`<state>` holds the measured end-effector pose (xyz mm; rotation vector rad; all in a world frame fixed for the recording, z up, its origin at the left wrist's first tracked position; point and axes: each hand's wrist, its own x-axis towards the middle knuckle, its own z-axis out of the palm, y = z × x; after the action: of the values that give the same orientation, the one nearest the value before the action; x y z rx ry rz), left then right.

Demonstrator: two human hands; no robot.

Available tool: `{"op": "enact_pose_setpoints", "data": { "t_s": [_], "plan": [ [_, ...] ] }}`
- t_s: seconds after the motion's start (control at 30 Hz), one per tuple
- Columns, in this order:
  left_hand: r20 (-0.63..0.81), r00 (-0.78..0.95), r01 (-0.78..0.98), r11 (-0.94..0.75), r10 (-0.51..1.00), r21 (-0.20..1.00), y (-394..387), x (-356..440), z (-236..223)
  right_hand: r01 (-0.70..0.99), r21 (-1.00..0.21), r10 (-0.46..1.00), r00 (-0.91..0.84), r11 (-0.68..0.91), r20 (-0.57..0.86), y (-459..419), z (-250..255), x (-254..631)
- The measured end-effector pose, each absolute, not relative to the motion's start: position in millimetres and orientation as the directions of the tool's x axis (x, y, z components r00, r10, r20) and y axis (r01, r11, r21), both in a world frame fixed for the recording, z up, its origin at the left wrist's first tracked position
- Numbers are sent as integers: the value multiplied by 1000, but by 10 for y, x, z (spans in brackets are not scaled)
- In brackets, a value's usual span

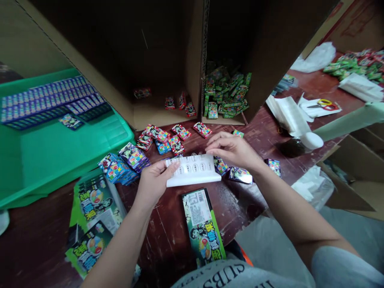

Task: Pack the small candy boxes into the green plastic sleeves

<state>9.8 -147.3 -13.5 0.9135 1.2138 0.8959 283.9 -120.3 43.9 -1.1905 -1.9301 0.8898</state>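
My left hand (153, 180) pinches the left end of a white sheet of round printed stickers (195, 168), thumb on top, and its lower edge curls over. My right hand (229, 149) is at the sheet's upper right corner, thumb and fingers closed on it; any loose sticker there is too small to make out. Below the sheet lies a flat green and black printed carton (204, 228) with a white label. Small red candy boxes (176, 145) lie beyond the sheet, and purple boxes (241, 175) are partly hidden by the sheet and my right hand.
Two large cardboard boxes (168, 114) stand open behind, the right one holding small green boxes (228, 96). A green tray (69, 152) with purple boxes is at left, above more flat cartons (96, 204). Scissors (325, 105) and a tape-like roll (312, 140) lie at right.
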Motion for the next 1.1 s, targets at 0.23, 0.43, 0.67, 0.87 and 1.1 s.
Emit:
{"op": "enact_pose_setpoints", "data": {
  "t_s": [0.23, 0.43, 0.67, 0.87, 1.1],
  "plan": [
    [-321, 160, 15, 323, 933, 946, -1411, 174, -234, 409, -892, 923, -384, 190, 21, -1164, 282, 2758],
    [-184, 65, 234, 164, 981, 958, -1413, 176, -272, 215, -974, 976, -216, 66, 19, -1474, 433, 2737],
    [195, 274, 662, -331, 942, 673, -2245, 184, -91, 91, -989, 949, -283, -119, -140, -2088, 517, 2784],
    [-186, 398, 430, -4, 898, 903, -2447, 194, -131, 69, -987, 891, -425, -143, -159, -2281, 361, 2588],
    [-397, 370, 330, 281, 840, 901, -2544, 192, 104, 313, -950, 866, -468, -22, -174, -2457, 264, 2474]
  ]
}}
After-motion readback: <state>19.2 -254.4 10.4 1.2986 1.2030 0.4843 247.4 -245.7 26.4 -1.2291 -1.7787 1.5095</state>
